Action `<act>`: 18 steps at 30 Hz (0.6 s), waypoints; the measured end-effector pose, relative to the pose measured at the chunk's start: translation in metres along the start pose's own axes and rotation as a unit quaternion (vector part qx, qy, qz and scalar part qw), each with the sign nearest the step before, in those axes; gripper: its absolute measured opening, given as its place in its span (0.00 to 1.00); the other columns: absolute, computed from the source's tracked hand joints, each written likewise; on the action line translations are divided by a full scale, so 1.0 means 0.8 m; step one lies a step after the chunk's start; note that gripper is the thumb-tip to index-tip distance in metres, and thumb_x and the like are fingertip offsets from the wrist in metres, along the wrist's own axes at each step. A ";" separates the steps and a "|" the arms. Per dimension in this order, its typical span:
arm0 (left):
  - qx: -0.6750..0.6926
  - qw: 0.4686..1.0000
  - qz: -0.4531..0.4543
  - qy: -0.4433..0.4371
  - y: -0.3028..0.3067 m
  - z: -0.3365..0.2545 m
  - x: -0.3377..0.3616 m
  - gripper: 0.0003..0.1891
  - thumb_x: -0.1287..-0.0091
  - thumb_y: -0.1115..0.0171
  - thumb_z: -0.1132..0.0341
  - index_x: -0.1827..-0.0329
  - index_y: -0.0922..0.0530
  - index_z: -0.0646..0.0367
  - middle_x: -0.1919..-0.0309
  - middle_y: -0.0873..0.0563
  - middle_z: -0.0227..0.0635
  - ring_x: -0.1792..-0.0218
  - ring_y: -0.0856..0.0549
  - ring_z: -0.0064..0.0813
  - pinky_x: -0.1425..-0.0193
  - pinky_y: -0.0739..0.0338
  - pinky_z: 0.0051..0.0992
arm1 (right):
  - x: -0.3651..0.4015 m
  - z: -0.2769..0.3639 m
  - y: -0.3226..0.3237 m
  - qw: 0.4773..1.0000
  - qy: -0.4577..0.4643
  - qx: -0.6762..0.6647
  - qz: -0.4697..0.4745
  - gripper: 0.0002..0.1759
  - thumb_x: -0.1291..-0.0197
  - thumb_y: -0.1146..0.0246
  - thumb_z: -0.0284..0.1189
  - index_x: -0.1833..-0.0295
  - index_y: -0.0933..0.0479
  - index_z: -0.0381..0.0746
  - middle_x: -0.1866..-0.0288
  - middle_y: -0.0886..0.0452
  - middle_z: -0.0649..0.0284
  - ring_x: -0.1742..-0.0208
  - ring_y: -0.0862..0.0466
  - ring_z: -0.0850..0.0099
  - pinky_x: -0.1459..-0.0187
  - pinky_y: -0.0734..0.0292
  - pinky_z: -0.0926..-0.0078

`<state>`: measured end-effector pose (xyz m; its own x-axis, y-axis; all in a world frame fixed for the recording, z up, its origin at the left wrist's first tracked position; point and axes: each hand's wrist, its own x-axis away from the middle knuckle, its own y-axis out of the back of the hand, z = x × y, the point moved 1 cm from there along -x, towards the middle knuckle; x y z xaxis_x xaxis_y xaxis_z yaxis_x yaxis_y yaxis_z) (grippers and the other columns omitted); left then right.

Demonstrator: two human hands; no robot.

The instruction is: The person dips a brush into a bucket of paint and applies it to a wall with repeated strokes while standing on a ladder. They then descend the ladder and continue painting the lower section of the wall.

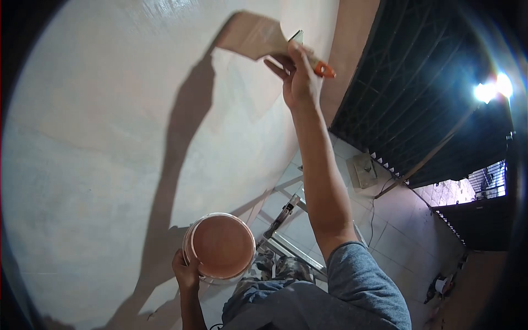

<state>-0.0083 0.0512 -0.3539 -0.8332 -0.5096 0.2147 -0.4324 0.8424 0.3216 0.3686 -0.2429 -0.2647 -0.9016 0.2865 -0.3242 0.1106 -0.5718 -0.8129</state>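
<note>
Pale wall (110,137) fills the view. Right hand (300,77) clasps the brush (258,38), bristles flat on the wall overhead, evidently to spread paint. Left hand (186,272) grasps the bucket (223,245) rim, held level, likely for dipping.

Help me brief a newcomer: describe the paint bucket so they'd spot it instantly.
Start at the big pale wall filling the view's left. Low against it, the left hand grips a round bucket, the only thing brimming with terracotta paint.

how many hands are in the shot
2: the right hand raised at the wall, gripping the brush; the left hand lower down, holding the paint bucket by its rim. No others show.
</note>
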 end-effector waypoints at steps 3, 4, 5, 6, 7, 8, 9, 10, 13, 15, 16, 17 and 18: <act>0.030 1.000 0.004 0.002 0.005 -0.002 0.006 0.09 0.47 0.43 0.75 0.62 0.25 0.65 0.68 0.19 0.32 0.66 0.21 0.21 0.57 0.27 0.23 | 0.045 -0.058 0.083 0.994 -0.067 0.062 -0.055 0.13 0.40 0.35 0.31 0.54 0.25 0.35 0.57 0.21 0.56 0.60 0.16 0.67 0.57 0.14 0.62; 0.036 0.999 0.001 0.019 0.004 -0.009 0.008 0.11 0.48 0.44 0.76 0.61 0.24 0.66 0.66 0.19 0.33 0.65 0.21 0.22 0.55 0.27 0.23 | 0.068 -0.073 0.113 0.990 -0.083 0.093 -0.071 0.13 0.40 0.35 0.31 0.54 0.25 0.35 0.57 0.21 0.56 0.60 0.16 0.67 0.57 0.14 0.62; 0.066 0.998 -0.008 0.019 0.001 -0.011 0.009 0.12 0.48 0.45 0.76 0.59 0.24 0.67 0.66 0.19 0.34 0.65 0.21 0.22 0.55 0.27 0.23 | 0.090 -0.087 0.143 0.980 -0.108 0.129 -0.103 0.11 0.40 0.35 0.30 0.56 0.25 0.36 0.59 0.21 0.58 0.61 0.16 0.68 0.59 0.13 0.63; 0.065 0.998 -0.009 0.020 0.003 -0.010 0.011 0.12 0.48 0.45 0.76 0.59 0.24 0.67 0.66 0.19 0.34 0.65 0.21 0.22 0.55 0.27 0.23 | 0.115 -0.097 0.171 0.967 -0.135 0.165 -0.136 0.09 0.40 0.35 0.29 0.57 0.25 0.36 0.61 0.21 0.59 0.63 0.15 0.68 0.61 0.13 0.64; 0.067 0.997 -0.009 0.025 0.004 -0.011 0.011 0.12 0.48 0.45 0.77 0.59 0.24 0.67 0.65 0.19 0.34 0.65 0.21 0.22 0.55 0.27 0.23 | 0.132 -0.103 0.196 0.955 -0.150 0.211 -0.148 0.09 0.40 0.36 0.28 0.57 0.25 0.36 0.62 0.20 0.59 0.64 0.15 0.68 0.61 0.13 0.66; 0.070 0.997 -0.010 0.027 0.005 -0.012 0.011 0.12 0.48 0.45 0.77 0.59 0.24 0.67 0.65 0.19 0.34 0.65 0.21 0.22 0.55 0.27 0.23 | 0.143 -0.108 0.211 0.940 -0.163 0.254 -0.158 0.09 0.40 0.36 0.28 0.56 0.24 0.35 0.63 0.20 0.59 0.65 0.15 0.69 0.61 0.13 0.68; 0.070 0.997 -0.010 0.023 0.006 -0.013 0.010 0.12 0.48 0.45 0.77 0.59 0.24 0.67 0.65 0.19 0.34 0.65 0.21 0.22 0.55 0.27 0.23 | 0.148 -0.112 0.216 0.941 -0.161 0.252 -0.157 0.09 0.40 0.36 0.28 0.56 0.24 0.35 0.63 0.20 0.59 0.65 0.15 0.69 0.61 0.13 0.68; 0.059 0.998 -0.009 0.018 0.009 -0.011 0.011 0.12 0.48 0.45 0.77 0.59 0.24 0.67 0.65 0.19 0.34 0.65 0.21 0.22 0.55 0.27 0.23 | 0.150 -0.111 0.214 0.925 -0.185 0.284 -0.174 0.10 0.40 0.36 0.28 0.56 0.25 0.35 0.64 0.20 0.59 0.65 0.15 0.69 0.61 0.13 0.69; 0.052 0.999 -0.011 0.010 0.015 -0.002 0.011 0.12 0.49 0.45 0.77 0.60 0.24 0.66 0.66 0.19 0.33 0.66 0.21 0.21 0.56 0.27 0.22 | 0.139 -0.110 0.185 0.915 -0.188 0.294 -0.204 0.09 0.40 0.36 0.27 0.59 0.24 0.32 0.66 0.19 0.59 0.67 0.15 0.70 0.63 0.13 0.71; 0.052 0.998 -0.016 0.014 0.019 0.000 0.015 0.11 0.49 0.44 0.77 0.61 0.24 0.66 0.67 0.19 0.32 0.66 0.22 0.21 0.57 0.28 0.22 | 0.129 -0.098 0.134 0.920 -0.175 0.273 -0.219 0.09 0.41 0.36 0.27 0.62 0.23 0.31 0.67 0.19 0.59 0.68 0.16 0.71 0.65 0.13 0.72; 0.060 0.998 -0.021 0.005 0.020 0.000 0.017 0.10 0.48 0.44 0.77 0.62 0.25 0.65 0.68 0.20 0.31 0.67 0.22 0.20 0.58 0.28 0.22 | 0.118 -0.086 0.099 0.944 -0.136 0.233 -0.191 0.09 0.42 0.35 0.26 0.62 0.23 0.30 0.66 0.19 0.59 0.68 0.16 0.72 0.64 0.13 0.72; 0.068 0.997 -0.025 -0.001 0.021 0.001 0.018 0.09 0.48 0.44 0.76 0.63 0.25 0.65 0.69 0.20 0.31 0.68 0.22 0.20 0.59 0.28 0.22 | 0.106 -0.075 0.072 0.962 -0.100 0.193 -0.163 0.09 0.43 0.35 0.26 0.63 0.23 0.30 0.66 0.19 0.59 0.68 0.17 0.73 0.63 0.13 0.72; 0.068 0.997 -0.027 0.003 0.025 0.001 0.020 0.09 0.48 0.44 0.76 0.63 0.25 0.65 0.69 0.20 0.31 0.68 0.22 0.20 0.59 0.28 0.22 | 0.091 -0.068 0.054 0.969 -0.031 0.207 -0.130 0.09 0.43 0.34 0.27 0.63 0.23 0.31 0.67 0.19 0.60 0.67 0.18 0.74 0.61 0.13 0.70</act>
<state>-0.0303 0.0598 -0.3449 -0.8053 -0.5562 0.2052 -0.5204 0.8290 0.2047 0.3306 -0.2052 -0.3495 -0.9016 0.4224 -0.0935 -0.2895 -0.7497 -0.5951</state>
